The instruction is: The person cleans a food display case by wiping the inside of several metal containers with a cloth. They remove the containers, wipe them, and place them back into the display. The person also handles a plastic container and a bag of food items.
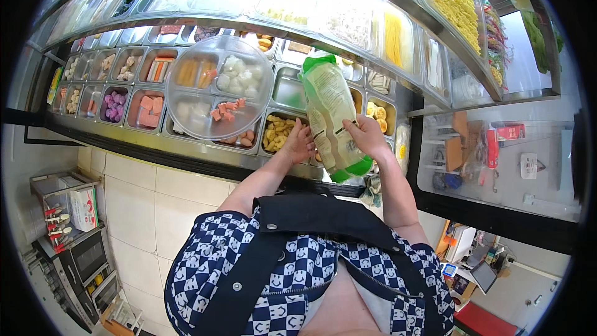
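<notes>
My right hand (368, 136) grips the right side of a green-and-clear plastic food bag (329, 112), thumb on its printed face. The bag is tilted over the metal pans, and its contents are hard to make out. Beside its left edge is my left hand (298, 142), fingers apart; no held item shows in it. Close to that hand lies a steel pan of curved yellow pieces (278, 131). Behind the bag sits a steel pan (288, 85) with a bare bottom. A round clear plastic lid (186, 121) rests over several pans, with cut pink pieces (226, 109) in view there.
Pans of purple balls (115, 105) and pink blocks (150, 111) are to the left. Overhead, a metal-framed shelf (298, 32) carries tubs, one with yellow noodles (396, 39). A clear panel (499, 163) stands at right. A counter edge (196, 154) runs before me.
</notes>
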`<state>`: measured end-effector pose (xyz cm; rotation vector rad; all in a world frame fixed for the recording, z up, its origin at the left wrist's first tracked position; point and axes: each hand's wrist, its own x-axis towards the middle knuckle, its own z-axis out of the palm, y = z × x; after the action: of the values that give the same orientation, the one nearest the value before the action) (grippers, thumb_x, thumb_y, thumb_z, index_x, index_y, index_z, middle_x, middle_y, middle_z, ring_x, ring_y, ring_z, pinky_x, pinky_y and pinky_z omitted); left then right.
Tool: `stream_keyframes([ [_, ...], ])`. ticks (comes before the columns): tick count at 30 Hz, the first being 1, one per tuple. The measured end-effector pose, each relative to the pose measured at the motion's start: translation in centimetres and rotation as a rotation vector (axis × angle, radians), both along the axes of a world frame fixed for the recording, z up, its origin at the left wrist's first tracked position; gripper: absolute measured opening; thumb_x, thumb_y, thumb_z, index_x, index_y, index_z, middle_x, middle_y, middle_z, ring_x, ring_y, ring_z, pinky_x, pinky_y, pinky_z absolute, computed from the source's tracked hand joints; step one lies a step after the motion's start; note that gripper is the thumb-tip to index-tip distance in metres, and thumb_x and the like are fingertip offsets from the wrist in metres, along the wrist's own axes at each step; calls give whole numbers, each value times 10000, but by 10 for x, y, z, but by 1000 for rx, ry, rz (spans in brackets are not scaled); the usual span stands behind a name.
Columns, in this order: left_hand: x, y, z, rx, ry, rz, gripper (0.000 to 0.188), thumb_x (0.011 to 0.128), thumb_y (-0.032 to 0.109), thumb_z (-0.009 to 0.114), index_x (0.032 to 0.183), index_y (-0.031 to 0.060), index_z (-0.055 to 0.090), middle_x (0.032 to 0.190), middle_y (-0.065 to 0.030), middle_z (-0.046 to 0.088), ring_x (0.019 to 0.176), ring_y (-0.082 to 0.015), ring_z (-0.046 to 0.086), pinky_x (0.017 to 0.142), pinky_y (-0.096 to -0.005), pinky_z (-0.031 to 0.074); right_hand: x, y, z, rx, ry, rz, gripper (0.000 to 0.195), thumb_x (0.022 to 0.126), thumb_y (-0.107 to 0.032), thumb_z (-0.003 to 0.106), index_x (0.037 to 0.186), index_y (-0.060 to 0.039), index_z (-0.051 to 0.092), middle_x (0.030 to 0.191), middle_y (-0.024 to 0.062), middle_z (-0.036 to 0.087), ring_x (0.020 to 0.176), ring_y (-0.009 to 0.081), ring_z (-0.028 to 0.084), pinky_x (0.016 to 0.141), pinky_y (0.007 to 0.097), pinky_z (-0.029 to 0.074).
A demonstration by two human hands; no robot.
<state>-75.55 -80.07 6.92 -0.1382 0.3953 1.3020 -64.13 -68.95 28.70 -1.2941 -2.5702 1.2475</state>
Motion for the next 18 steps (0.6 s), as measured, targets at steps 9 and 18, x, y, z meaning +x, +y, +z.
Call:
stream_keyframes([
  [9, 0, 44, 1, 90, -216, 135, 803, 813, 713, 331, 1331, 104, 403, 1339, -93, 446, 1239, -278, 399, 1027, -460, 302, 10, -6, 17, -44, -35, -78, 258, 869, -237, 585, 899, 17, 621, 675, 21, 607, 605, 60, 534, 544, 254, 426],
  [18, -2, 45, 5, 86, -177, 146, 740, 836, 668, 361, 1351, 136, 376, 1348, -76, 432, 1226, -269, 415, 1016, -463, 323, 17, -20, 37, -139, 41, -159, 227, 849, -175, 613, 982, 7, 638, 757, 48, 636, 681, 57, 524, 615, 241, 440],
])
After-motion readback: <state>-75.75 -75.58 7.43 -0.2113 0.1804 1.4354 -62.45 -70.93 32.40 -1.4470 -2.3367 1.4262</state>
